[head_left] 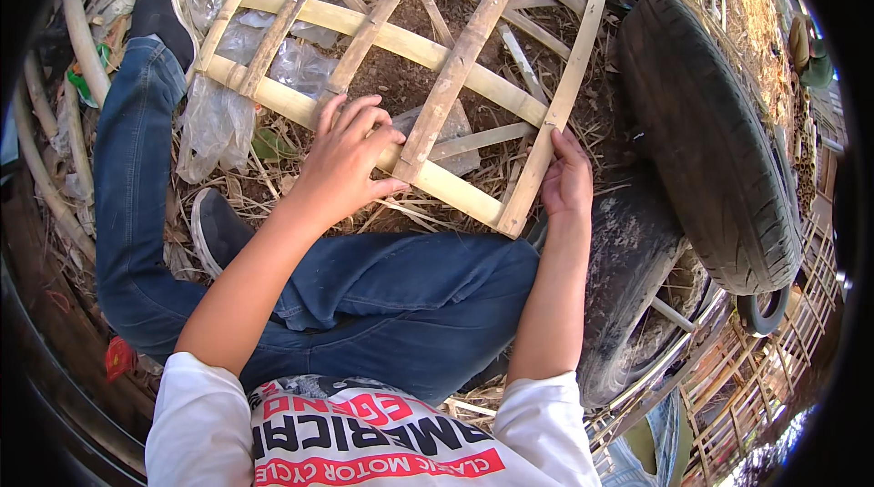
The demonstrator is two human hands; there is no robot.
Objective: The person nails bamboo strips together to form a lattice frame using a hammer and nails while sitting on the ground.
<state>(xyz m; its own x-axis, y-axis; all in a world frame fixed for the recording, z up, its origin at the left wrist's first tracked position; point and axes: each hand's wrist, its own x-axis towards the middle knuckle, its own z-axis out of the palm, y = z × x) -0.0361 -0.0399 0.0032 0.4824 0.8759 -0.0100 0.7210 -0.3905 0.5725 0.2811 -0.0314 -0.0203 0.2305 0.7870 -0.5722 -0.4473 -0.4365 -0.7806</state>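
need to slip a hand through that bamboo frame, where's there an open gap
Widest openings in the bamboo frame lie above the left hand, over bare dirt. Crowded: plastic sheeting fills the left gaps, and the tyre hems in the side by the right hand.

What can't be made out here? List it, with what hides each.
Head view:
- Left hand: palm and what is under it, hidden by its own back on the bamboo lattice.
- Right hand: fingertips hidden behind the lattice's side slat.
- Lattice top: cut by the picture's edge.
- Tyre: far side blurred at the rim.
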